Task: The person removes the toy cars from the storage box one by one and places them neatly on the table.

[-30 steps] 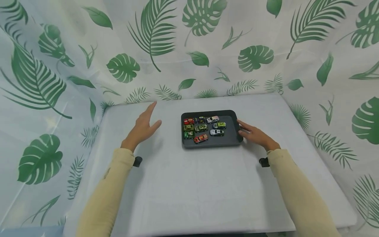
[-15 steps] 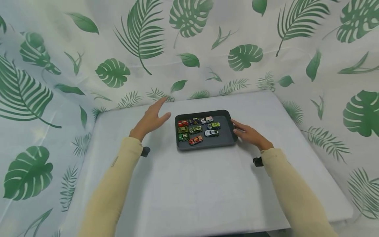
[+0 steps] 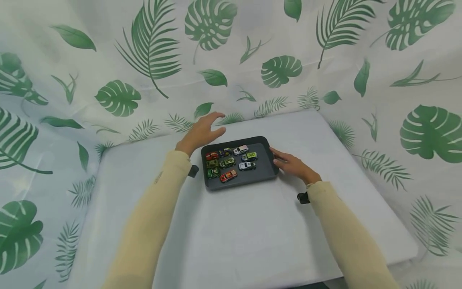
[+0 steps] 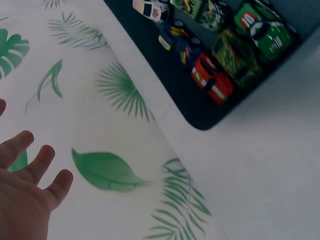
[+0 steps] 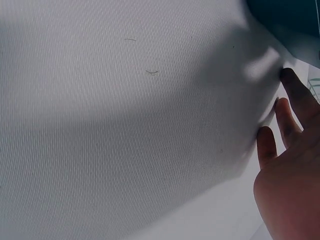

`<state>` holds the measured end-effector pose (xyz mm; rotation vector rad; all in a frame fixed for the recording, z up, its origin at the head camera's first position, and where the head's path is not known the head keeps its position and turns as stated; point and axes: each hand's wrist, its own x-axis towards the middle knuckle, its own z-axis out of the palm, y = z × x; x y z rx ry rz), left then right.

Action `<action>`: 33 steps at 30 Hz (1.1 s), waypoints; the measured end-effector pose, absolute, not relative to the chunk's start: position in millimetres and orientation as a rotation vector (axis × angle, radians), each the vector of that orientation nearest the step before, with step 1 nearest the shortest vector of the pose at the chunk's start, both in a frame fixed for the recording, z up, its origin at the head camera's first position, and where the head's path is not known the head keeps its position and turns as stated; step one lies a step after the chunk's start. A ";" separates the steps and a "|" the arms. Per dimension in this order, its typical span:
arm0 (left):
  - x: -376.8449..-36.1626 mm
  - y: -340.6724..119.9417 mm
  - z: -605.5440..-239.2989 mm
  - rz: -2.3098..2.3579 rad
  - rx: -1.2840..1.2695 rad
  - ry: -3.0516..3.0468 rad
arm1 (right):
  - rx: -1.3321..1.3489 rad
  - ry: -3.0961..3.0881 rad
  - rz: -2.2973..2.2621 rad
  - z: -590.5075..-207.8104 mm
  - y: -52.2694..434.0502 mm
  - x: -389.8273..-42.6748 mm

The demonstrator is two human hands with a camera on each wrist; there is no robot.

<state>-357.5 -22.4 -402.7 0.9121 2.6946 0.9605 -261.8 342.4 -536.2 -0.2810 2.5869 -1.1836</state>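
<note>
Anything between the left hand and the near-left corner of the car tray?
Nothing visible. The left hand hovers, fingers spread, just beyond the tray at its far-left corner, with only bare tablecloth between hand and rim. The right hand rests at the tray's right edge.

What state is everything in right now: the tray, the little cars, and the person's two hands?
Tray: flat on the table, open-topped, holding the cars.
Toy cars: upright on their wheels, packed in rows in the tray's left part.
Left hand: open, fingers spread, raised near the tray's far left corner.
Right hand: open, fingers at the tray's right rim.
Table: covered with white cloth.
</note>
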 end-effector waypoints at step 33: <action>-371.4 56.5 -478.9 0.400 0.851 2.689 | -0.312 2.630 -1.199 -541.3 344.3 -259.9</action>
